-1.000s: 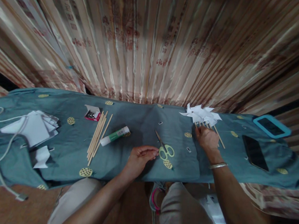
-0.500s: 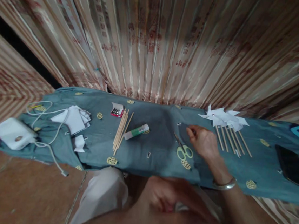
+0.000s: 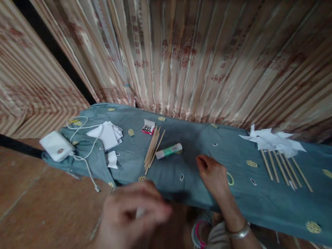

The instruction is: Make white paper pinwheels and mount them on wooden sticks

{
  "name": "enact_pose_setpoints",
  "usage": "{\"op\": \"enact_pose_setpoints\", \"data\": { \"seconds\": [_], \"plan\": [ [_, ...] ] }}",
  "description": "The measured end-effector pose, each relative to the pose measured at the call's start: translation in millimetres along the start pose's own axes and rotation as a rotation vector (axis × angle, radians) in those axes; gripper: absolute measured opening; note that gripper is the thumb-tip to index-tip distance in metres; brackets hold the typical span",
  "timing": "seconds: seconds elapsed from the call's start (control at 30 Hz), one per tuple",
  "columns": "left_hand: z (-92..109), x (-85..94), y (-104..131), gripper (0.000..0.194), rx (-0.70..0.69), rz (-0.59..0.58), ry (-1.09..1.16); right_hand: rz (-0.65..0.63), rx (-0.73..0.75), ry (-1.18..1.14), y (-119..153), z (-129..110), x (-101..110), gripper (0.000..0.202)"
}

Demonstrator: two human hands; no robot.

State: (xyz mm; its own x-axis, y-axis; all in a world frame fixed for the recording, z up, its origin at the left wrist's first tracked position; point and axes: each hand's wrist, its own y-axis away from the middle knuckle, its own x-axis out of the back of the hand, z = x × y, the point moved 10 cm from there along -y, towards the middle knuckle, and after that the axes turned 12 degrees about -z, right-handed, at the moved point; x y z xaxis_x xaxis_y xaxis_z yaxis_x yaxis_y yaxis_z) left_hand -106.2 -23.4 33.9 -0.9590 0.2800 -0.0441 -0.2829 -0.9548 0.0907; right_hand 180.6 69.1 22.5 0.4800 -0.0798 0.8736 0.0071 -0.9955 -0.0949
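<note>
The person's left hand point(image 3: 133, 217), blurred, is raised at the near side of the table point(image 3: 272, 205), fingers curled toward the thumb. The right hand point(image 3: 211, 176) is over the table, fingers curled; a bracelet point(image 3: 242, 231) circles that wrist. Both grips are unclear.

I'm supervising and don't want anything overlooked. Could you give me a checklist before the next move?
1. Small box open, metal bits showing: ok.
2. Loose sticks lying together on the cloth: ok.
3. Glue stick clear of both hands: ok.
4. Scissors in full view: not ok, the right hand hides most of them.
5. Left hand empty: cannot tell, it is blurred.
6. Paper pinwheels lying apart: not ok, their heads overlap.
</note>
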Motion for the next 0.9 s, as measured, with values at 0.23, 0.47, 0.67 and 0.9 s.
{"op": "enact_pose_setpoints", "data": {
  "seconds": [0.23,0.47,0.67,0.9],
  "plan": [
    [11.5,143.9,-118.7,0.020,-0.037,0.356,-0.906,-0.034,-0.002,0.007,0.8,6.1,-8.3,0.030],
    [-6.9,172.6,-137.9,0.033,-0.007,0.256,-1.236,-0.068,-0.007,0.019,0.0,7.5,-10.6,0.029],
    [-8.0,176.1,-137.6,0.032,0.063,0.219,-1.231,-0.061,-0.007,0.035,-1.8,2.9,-10.0,0.029],
    [-3.6,191.8,-138.4,0.037,0.147,0.337,-1.228,-0.021,0.035,0.053,-0.5,-1.2,-8.9,0.030]
  ]
}}
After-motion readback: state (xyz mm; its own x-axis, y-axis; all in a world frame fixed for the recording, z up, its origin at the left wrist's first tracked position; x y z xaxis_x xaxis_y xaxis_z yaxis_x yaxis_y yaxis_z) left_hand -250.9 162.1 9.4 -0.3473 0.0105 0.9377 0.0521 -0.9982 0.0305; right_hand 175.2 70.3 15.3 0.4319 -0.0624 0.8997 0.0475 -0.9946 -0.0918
